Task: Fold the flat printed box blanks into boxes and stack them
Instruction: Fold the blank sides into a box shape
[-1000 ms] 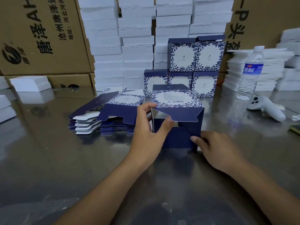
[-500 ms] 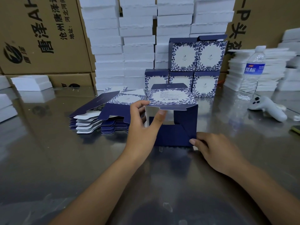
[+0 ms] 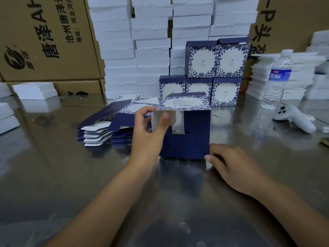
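A half-folded navy blue cardboard box with a white floral-bordered printed panel on top (image 3: pixel 188 136) stands on the reflective metal table (image 3: pixel 53 175), its near face showing dark flaps partly closed around a gap with white inner card behind it. The person's left hand (image 3: pixel 147 138) grips the box's left edge, thumb pressed on the white inner flap and fingers curled round the upper corner. The right hand (image 3: pixel 231 166) lies loosely curled on the table, its thumb tip touching the box's lower right corner; it holds nothing. Just left of the box lies a pile of flat navy and white printed box blanks (image 3: pixel 105 129). Behind it, five finished floral boxes (image 3: pixel 213 75) stand stacked in two tiers against columns of white foam blocks (image 3: pixel 151 41). At the right stand a clear water bottle (image 3: pixel 277 81) and a white handheld controller (image 3: pixel 295 118).
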A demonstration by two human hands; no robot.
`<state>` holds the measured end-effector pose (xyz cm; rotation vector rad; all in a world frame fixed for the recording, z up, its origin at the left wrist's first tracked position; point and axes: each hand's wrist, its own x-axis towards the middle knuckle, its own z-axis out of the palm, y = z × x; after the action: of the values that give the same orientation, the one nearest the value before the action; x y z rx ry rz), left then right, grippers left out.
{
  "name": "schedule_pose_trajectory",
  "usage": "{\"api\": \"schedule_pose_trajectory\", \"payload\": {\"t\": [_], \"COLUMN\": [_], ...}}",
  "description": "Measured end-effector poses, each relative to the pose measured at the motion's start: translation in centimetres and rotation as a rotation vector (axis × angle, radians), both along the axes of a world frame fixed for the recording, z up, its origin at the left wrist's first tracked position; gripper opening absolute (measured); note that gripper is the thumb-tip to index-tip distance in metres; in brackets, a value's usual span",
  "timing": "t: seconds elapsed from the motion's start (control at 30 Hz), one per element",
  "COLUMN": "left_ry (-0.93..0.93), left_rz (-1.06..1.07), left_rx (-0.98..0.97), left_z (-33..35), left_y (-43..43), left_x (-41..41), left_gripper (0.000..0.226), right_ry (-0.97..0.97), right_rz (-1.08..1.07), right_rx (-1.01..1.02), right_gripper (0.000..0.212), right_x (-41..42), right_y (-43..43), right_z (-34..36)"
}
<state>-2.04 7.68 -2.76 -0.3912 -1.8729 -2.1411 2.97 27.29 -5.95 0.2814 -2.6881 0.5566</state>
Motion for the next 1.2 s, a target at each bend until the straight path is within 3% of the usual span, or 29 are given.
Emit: {"api": "schedule_pose_trajectory", "payload": {"t": [0.23, 0.4, 0.6, 0.8, 0.97, 1.1, 1.2], "left_ry": [0.017, 0.091, 0.184, 0.282, 0.363, 0.426, 0.430], "left_rz": [0.001, -0.082, -0.083, -0.109, -0.178, -0.140, -0.065], "left_rx": [0.024, -0.109, -0.269, -0.388, -0.395, -0.408, -0.487], "left_z": [0.1, -0.1, -1.1, -1.4, -1.6, -1.8, -2.2], "left_y": [0.0, 0.5, 1.2, 1.1, 0.9, 0.8, 0.7], "left_x": [0.0, 0.9, 1.4, 1.6, 1.4, 0.9, 0.5], "left_gripper": [0.049, 0.049, 0.040, 0.055, 0.048, 0.039, 0.039], "right_ry": [0.065, 0.400, 0.667, 0.609, 0.625, 0.657, 0.699], "right_rz": [-0.106, -0.087, -0.044, -0.009, -0.009, -0.007, 0.036], "right_rx": [-0.088, -0.570, -0.504, -0.482, -0.555, -0.586, -0.572], "right_gripper": [0.037, 0.052, 0.055, 0.044, 0.014, 0.024, 0.008], "right_x": [0.0, -0.4, 0.7, 0.7, 0.8, 0.9, 0.9], "right_y": [-0.1, -1.0, -1.7, -1.9, -1.5, -1.2, -1.2], "right_z": [0.2, 0.7, 1.8, 1.9, 2.4, 2.9, 3.1]}}
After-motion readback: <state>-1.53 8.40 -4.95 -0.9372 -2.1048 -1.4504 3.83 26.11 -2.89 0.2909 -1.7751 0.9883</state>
